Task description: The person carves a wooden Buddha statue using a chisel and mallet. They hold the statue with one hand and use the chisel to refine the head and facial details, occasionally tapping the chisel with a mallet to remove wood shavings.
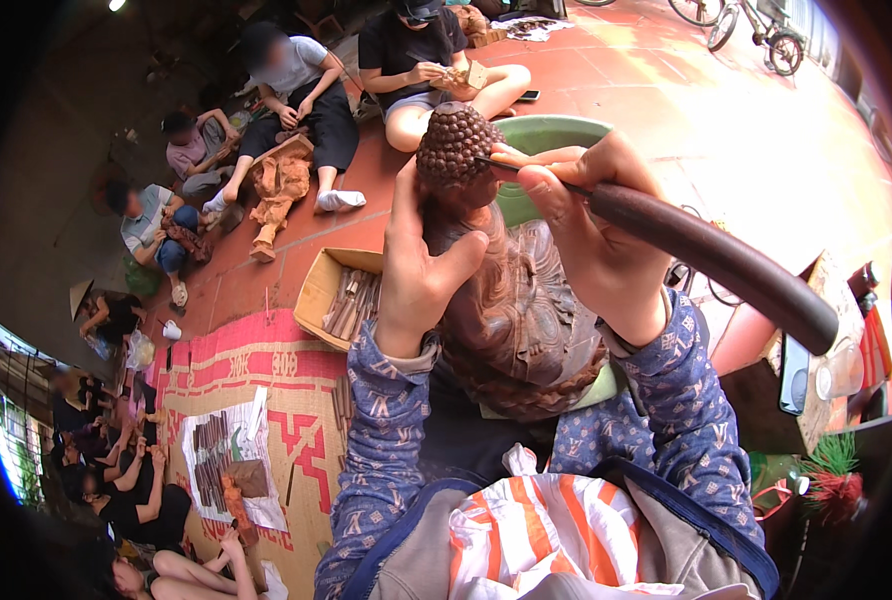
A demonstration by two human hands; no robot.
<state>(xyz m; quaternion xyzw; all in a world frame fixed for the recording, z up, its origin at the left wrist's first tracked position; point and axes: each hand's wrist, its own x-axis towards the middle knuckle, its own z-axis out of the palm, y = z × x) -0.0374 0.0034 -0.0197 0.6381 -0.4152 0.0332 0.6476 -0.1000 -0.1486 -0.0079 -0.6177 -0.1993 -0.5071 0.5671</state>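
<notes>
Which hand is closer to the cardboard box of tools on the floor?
Left. The left hand grips the wooden statue just right of the cardboard box; the right hand holds the carving tool farther right.

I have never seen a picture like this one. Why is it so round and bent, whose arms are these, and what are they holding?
The picture comes from a wide fisheye camera worn on a person's head and looking down, so straight edges bend near the rim. The two arms in blue patterned sleeves belong to that person. The left hand steadies a carved wooden statue with a bumpy head, gripping it near the neck. The right hand holds a carving tool with a long dark handle, its thin tip at the statue's head. Behind lie a green basin, a cardboard box of tools and a red patterned mat on the tiled floor. Other people sit around, working on similar carvings.
</notes>
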